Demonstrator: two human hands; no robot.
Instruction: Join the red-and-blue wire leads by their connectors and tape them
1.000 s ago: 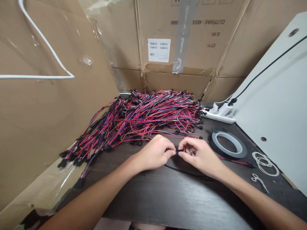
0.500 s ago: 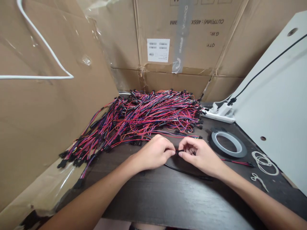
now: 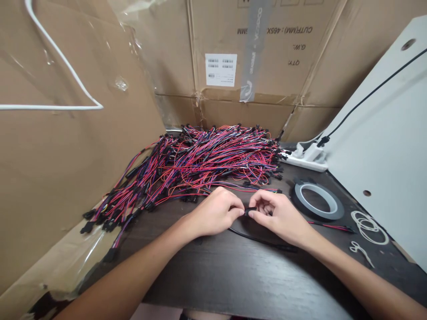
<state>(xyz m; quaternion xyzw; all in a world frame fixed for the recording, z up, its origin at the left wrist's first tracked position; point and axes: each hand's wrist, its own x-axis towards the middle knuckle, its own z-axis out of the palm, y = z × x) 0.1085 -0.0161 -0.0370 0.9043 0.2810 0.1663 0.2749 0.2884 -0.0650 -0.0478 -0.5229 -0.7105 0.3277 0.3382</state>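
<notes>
My left hand (image 3: 218, 212) is closed in a pinch on a wire harness, thumb against the forefinger. Just to its right, my right hand (image 3: 275, 218) pinches the same harness, its other fingers curled in. Between the fingertips shows a short black-covered stretch of the wire harness (image 3: 250, 210), which looks wrapped in black tape. Red and dark wires with black connectors (image 3: 333, 226) come out beyond my right wrist. A black cable (image 3: 250, 236) runs below both hands and passes by the right wrist. My fingers hide most of what they grip.
Behind the hands lies a large heap of red and blue wire harnesses (image 3: 220, 155). To the right are a roll of black tape (image 3: 298, 205), loops of pale cord (image 3: 370, 229) and a white power strip (image 3: 305, 163). Cardboard (image 3: 167, 53) and a white panel (image 3: 383, 146) enclose the dark table (image 3: 227, 275).
Black now covers the spot between my fingertips where a bit of red wire showed before. Both hands have kept almost the same place and pinch.
</notes>
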